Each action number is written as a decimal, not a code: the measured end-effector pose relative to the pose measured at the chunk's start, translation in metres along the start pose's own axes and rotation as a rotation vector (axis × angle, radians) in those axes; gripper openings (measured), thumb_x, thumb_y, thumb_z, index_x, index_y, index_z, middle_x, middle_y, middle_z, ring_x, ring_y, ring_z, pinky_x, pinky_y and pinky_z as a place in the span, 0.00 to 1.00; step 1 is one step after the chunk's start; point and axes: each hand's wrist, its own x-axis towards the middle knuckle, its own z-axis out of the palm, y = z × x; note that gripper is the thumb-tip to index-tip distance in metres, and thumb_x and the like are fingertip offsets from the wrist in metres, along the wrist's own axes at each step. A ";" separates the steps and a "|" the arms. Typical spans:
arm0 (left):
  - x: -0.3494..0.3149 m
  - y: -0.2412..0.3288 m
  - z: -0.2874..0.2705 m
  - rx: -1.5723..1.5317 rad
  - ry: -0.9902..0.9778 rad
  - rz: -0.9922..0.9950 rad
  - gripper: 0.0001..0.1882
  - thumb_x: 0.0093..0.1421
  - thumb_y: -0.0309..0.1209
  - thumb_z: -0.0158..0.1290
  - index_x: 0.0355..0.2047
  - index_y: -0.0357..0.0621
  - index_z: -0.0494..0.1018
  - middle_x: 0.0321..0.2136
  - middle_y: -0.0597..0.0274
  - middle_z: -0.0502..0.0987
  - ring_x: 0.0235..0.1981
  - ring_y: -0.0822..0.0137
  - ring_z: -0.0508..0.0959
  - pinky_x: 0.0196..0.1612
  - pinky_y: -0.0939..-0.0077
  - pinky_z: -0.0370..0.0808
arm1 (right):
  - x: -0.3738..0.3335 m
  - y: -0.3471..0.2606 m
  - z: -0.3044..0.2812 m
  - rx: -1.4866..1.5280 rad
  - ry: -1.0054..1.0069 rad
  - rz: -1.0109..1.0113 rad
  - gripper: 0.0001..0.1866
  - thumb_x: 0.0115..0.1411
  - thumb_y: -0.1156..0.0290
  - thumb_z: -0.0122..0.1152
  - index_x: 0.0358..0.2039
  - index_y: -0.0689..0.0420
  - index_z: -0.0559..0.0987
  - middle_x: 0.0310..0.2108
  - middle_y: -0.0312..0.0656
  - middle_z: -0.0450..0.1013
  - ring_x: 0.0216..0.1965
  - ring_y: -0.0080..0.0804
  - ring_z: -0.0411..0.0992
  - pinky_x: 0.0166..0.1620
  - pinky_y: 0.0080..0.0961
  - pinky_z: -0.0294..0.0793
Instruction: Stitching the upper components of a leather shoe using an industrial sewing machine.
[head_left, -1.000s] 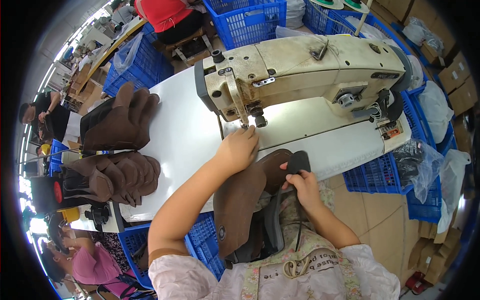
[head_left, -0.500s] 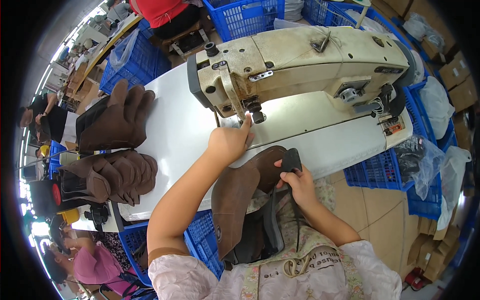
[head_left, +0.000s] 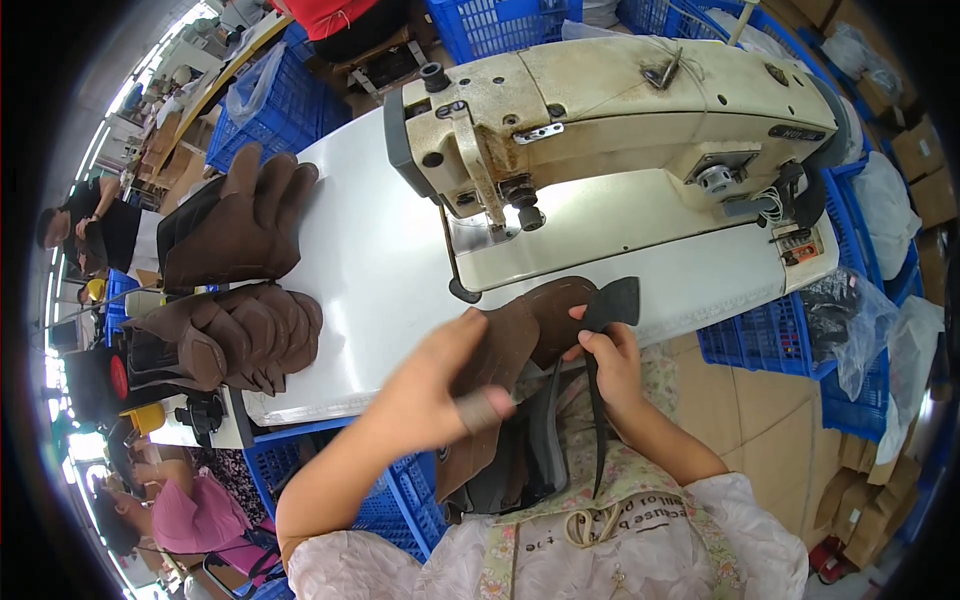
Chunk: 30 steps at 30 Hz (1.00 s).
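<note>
Brown upper (head_left: pixel 510 340) lies over the near edge of the surface (head_left: pixel 350 250), partly behind the left hand (head_left: pixel 425 385), whose blurred fingers are spread apart. Right of it, the right hand (head_left: pixel 612 368) pinches a black piece (head_left: pixel 616 303).

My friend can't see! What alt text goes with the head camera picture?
A person's right hand pinches a dark flap by a brown piece, the blurred left hand over that piece. Beyond them, a cream sewing machine stands on a white table, with brown stacks at its left.
</note>
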 end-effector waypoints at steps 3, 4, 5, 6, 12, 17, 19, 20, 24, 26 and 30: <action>-0.007 0.036 0.010 0.415 -0.085 0.110 0.43 0.54 0.41 0.62 0.61 0.19 0.61 0.63 0.27 0.63 0.67 0.38 0.62 0.69 0.57 0.61 | -0.001 -0.004 0.009 0.009 0.006 0.015 0.16 0.62 0.77 0.55 0.51 0.64 0.75 0.51 0.43 0.72 0.38 0.29 0.75 0.40 0.25 0.79; -0.007 0.034 0.010 0.413 -0.078 0.107 0.43 0.54 0.41 0.62 0.61 0.19 0.61 0.63 0.27 0.63 0.67 0.38 0.62 0.69 0.57 0.61 | 0.000 -0.004 0.012 -0.022 -0.031 -0.013 0.16 0.63 0.78 0.55 0.51 0.65 0.75 0.50 0.42 0.71 0.39 0.29 0.75 0.41 0.25 0.80; -0.006 0.031 0.006 0.475 -0.104 0.089 0.39 0.54 0.35 0.60 0.60 0.20 0.63 0.62 0.28 0.64 0.66 0.38 0.64 0.68 0.57 0.63 | -0.001 -0.005 0.016 -0.050 -0.068 -0.043 0.15 0.63 0.79 0.55 0.51 0.65 0.75 0.50 0.41 0.70 0.40 0.28 0.75 0.42 0.25 0.80; -0.005 0.030 0.003 0.538 -0.132 0.069 0.36 0.53 0.29 0.57 0.60 0.21 0.64 0.61 0.28 0.66 0.64 0.39 0.66 0.66 0.58 0.66 | -0.002 -0.007 0.020 -0.048 -0.076 -0.020 0.16 0.63 0.80 0.54 0.51 0.66 0.74 0.49 0.40 0.67 0.40 0.27 0.74 0.41 0.25 0.81; -0.012 0.059 -0.025 0.799 -0.023 0.057 0.31 0.49 0.19 0.51 0.57 0.23 0.68 0.55 0.35 0.73 0.58 0.43 0.74 0.59 0.58 0.73 | -0.007 -0.013 0.038 0.041 -0.174 -0.113 0.16 0.64 0.81 0.55 0.52 0.64 0.74 0.51 0.39 0.65 0.46 0.25 0.71 0.46 0.26 0.82; 0.008 0.013 0.003 1.173 -0.012 0.156 0.28 0.58 0.27 0.49 0.59 0.27 0.68 0.60 0.41 0.71 0.63 0.50 0.70 0.61 0.61 0.71 | 0.000 -0.015 0.032 0.134 -0.159 -0.130 0.16 0.65 0.79 0.55 0.53 0.63 0.75 0.51 0.40 0.68 0.47 0.26 0.72 0.45 0.27 0.83; 0.005 -0.011 0.026 1.004 -0.202 0.074 0.28 0.59 0.30 0.50 0.61 0.34 0.68 0.65 0.41 0.64 0.68 0.48 0.63 0.66 0.55 0.65 | 0.001 -0.008 0.022 -0.007 -0.131 0.169 0.15 0.65 0.77 0.55 0.52 0.64 0.74 0.47 0.42 0.71 0.43 0.26 0.74 0.41 0.25 0.83; 0.002 -0.003 0.029 1.034 -0.214 0.042 0.30 0.58 0.31 0.53 0.62 0.38 0.67 0.66 0.40 0.62 0.69 0.44 0.61 0.67 0.49 0.62 | -0.007 -0.001 0.018 -0.050 -0.128 0.174 0.15 0.65 0.75 0.55 0.51 0.64 0.75 0.43 0.43 0.73 0.40 0.26 0.74 0.38 0.24 0.82; -0.009 -0.013 0.036 0.872 -0.244 -0.164 0.40 0.55 0.34 0.59 0.68 0.45 0.57 0.68 0.34 0.56 0.70 0.36 0.55 0.69 0.38 0.54 | -0.024 0.005 0.013 -0.050 -0.199 0.107 0.15 0.65 0.76 0.55 0.51 0.66 0.75 0.45 0.42 0.70 0.39 0.24 0.73 0.37 0.23 0.81; -0.023 -0.032 0.043 0.824 -0.212 -0.122 0.41 0.55 0.33 0.59 0.68 0.42 0.57 0.68 0.35 0.56 0.70 0.37 0.56 0.69 0.40 0.54 | -0.030 0.016 0.014 -0.105 -0.251 -0.016 0.15 0.64 0.77 0.56 0.50 0.67 0.75 0.45 0.42 0.69 0.38 0.23 0.73 0.36 0.22 0.80; -0.020 -0.047 0.045 0.904 -0.149 -0.017 0.44 0.54 0.32 0.58 0.69 0.34 0.53 0.69 0.35 0.55 0.70 0.41 0.58 0.69 0.47 0.56 | -0.018 0.012 0.013 -0.175 -0.302 -0.067 0.14 0.63 0.78 0.58 0.48 0.70 0.75 0.45 0.42 0.67 0.35 0.23 0.73 0.31 0.18 0.77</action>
